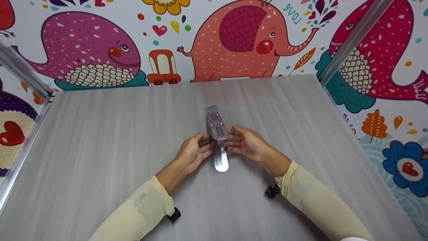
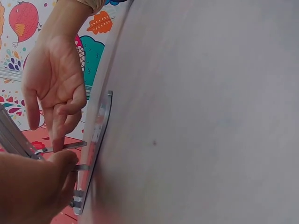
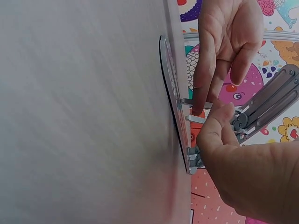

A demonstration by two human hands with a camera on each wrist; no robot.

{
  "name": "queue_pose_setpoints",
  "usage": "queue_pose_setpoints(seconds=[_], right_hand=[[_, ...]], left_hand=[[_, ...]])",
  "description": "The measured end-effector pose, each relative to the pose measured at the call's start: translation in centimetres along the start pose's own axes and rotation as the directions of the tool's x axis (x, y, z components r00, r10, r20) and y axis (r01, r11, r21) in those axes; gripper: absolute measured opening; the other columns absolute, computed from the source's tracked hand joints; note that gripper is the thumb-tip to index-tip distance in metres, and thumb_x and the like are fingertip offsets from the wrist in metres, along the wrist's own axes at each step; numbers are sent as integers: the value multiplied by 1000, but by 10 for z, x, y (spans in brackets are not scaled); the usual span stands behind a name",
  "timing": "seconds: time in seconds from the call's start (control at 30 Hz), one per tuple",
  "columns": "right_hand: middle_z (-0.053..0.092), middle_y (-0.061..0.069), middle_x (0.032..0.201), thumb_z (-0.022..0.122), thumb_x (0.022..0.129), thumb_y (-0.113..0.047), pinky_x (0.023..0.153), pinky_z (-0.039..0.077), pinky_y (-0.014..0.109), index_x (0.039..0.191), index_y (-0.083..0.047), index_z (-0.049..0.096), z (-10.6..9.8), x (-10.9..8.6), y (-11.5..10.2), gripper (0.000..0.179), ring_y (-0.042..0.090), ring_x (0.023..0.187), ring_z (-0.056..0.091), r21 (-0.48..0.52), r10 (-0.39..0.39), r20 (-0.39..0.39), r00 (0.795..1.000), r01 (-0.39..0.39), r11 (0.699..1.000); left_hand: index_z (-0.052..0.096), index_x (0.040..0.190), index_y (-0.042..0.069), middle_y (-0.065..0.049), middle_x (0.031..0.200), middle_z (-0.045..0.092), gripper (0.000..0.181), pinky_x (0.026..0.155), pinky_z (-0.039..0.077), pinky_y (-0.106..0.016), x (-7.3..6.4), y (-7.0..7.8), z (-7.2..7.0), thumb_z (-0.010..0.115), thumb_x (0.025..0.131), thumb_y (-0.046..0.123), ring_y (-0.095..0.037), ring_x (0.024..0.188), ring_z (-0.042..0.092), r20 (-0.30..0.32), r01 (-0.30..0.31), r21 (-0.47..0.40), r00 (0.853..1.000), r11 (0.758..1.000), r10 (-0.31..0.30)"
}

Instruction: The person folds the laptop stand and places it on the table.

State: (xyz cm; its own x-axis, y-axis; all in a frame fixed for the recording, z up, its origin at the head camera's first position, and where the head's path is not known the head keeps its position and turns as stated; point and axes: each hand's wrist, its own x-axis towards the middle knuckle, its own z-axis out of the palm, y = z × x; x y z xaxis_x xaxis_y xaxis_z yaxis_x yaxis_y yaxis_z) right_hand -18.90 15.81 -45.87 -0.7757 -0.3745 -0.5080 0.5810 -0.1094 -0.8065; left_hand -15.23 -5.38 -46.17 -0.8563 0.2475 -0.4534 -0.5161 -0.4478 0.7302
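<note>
A folding metal stand (image 1: 221, 164) rises from the table in the middle of the head view. Its long rounded base plate lies flat, and its slotted upper plate (image 1: 215, 122) tilts above on thin struts (image 3: 196, 119). From the left, my left hand (image 1: 193, 152) reaches in with extended fingers at the struts; its thumb stands apart from them in the right wrist view. On the opposite side, my right hand (image 1: 249, 144) has its fingertips at the struts too, its thumb free in the left wrist view. The upper plate hides some fingertips from above.
The grey wood-grain table (image 1: 117, 140) spreads around the stand. Metal frame posts (image 1: 354, 43) stand at the back corners, before walls printed with cartoon animals. Black wrist straps (image 1: 174, 215) show below both pale sleeves.
</note>
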Motion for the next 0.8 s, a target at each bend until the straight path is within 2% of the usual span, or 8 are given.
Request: queue_pose_setpoints(seconds=[0.27, 0.43, 0.63, 0.8], right_hand=[[67, 14, 128, 42, 109, -41, 89, 53, 31, 143, 3, 44, 3, 6, -9, 56, 26, 110, 65, -41, -42, 5, 999, 42, 998], [66, 15, 131, 43, 108, -44, 90, 53, 31, 145, 3, 44, 6, 14, -15, 60, 24, 109, 65, -31, -46, -8, 999, 45, 998], [70, 9, 113, 52, 105, -39, 82, 53, 27, 142, 4, 47, 10, 23, -17, 57, 20, 99, 65, 7, -48, -42, 998, 48, 999], [77, 3, 92, 60, 103, -23, 73, 54, 24, 119, 1, 62, 11, 28, -15, 30, 13, 81, 67, 25, -111, -39, 993, 112, 993]], left_hand=[[43, 136, -9, -25, 145, 49, 46, 117, 40, -48, 5, 10, 2, 28, 112, 27, -37, 140, 51, -8, -21, 14, 1000, 1000, 21], [42, 137, -10, -26, 145, 51, 47, 117, 41, -47, 15, 16, 2, 28, 112, 27, -37, 138, 53, -34, -27, -1, 999, 1000, 27], [40, 140, -11, -26, 143, 50, 45, 117, 41, -46, 28, 18, 3, 29, 111, 22, -37, 137, 53, -72, -36, -27, 997, 999, 34], [41, 138, -12, -26, 141, 49, 41, 116, 41, -45, 34, 20, 7, 32, 109, 16, -35, 138, 52, -109, -61, -67, 993, 996, 54]])
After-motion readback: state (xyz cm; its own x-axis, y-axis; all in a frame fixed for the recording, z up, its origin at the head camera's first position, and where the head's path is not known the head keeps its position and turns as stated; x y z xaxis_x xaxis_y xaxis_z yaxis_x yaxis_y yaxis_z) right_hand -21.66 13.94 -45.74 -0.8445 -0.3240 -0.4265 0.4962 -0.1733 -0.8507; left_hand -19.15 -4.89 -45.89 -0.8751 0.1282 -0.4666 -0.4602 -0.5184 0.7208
